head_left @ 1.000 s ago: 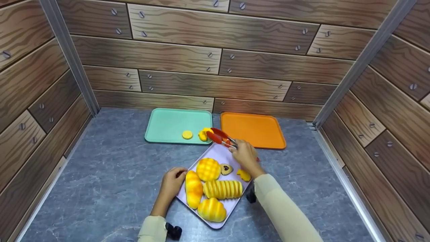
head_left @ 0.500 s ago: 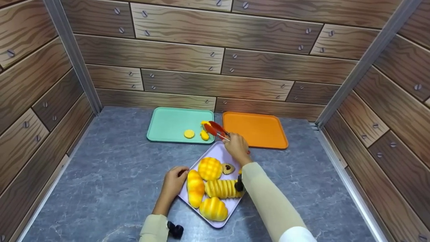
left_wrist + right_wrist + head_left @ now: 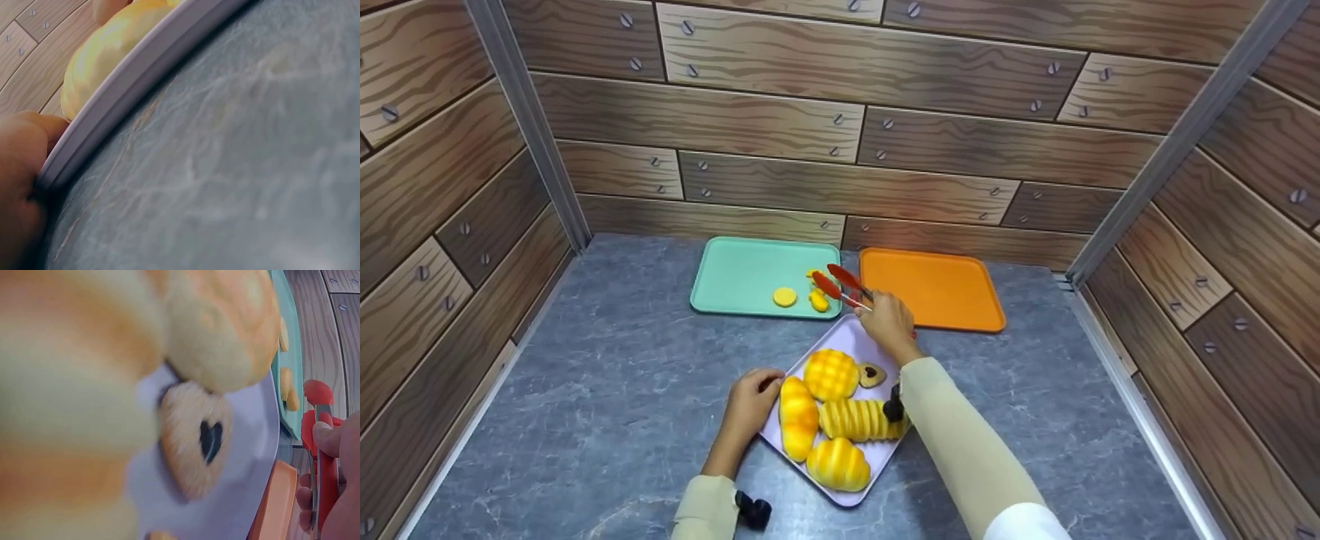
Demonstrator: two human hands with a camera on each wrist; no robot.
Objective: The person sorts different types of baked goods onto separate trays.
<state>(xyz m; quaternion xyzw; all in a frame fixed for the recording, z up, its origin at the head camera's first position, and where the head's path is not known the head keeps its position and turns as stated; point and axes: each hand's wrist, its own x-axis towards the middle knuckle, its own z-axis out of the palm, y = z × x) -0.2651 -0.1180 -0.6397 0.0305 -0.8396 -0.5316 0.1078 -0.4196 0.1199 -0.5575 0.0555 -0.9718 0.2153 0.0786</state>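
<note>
The right hand [image 3: 887,324], holding red-tipped metal tongs [image 3: 826,285], is nearer the brown heart-shaped cookie [image 3: 871,375], lying back toward the body; the left hand [image 3: 751,397] grips the rectangular lilac tray [image 3: 847,339].

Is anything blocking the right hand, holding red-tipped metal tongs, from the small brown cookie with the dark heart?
Nothing visible blocks it: only the low-rimmed lilac rectangular tray lies between the right hand and cookie. The round yellow checkered bun sits to one side.

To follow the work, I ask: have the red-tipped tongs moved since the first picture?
Yes: against the mint-green tray, the red-tipped tongs moved forward and slightly left.
</note>
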